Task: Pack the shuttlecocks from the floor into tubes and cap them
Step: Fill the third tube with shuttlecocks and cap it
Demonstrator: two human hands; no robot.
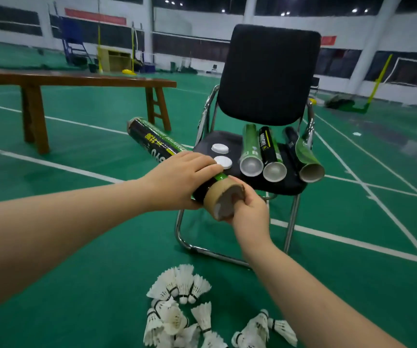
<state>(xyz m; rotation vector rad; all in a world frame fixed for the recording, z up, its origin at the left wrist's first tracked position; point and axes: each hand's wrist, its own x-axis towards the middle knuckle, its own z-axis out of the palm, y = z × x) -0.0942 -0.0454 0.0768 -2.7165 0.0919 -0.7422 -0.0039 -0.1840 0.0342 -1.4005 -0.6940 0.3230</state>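
My left hand (181, 177) grips a long black and green tube (152, 141) around its near part, holding it tilted in the air in front of the chair. My right hand (248, 209) pinches the rim of the tube's near cardboard end (221, 197), with a finger inside the opening. Several white feather shuttlecocks (184, 285) lie in a loose pile on the green floor below my arms. Two white caps (220, 148) rest on the chair seat. Three more tubes (251, 151) lie side by side on the seat, open ends toward me.
A black padded chair (268, 74) with a chrome frame stands just ahead. A dark wooden bench (77, 80) stands to the left. White court lines cross the green floor. Net posts and equipment sit far back along the hall walls.
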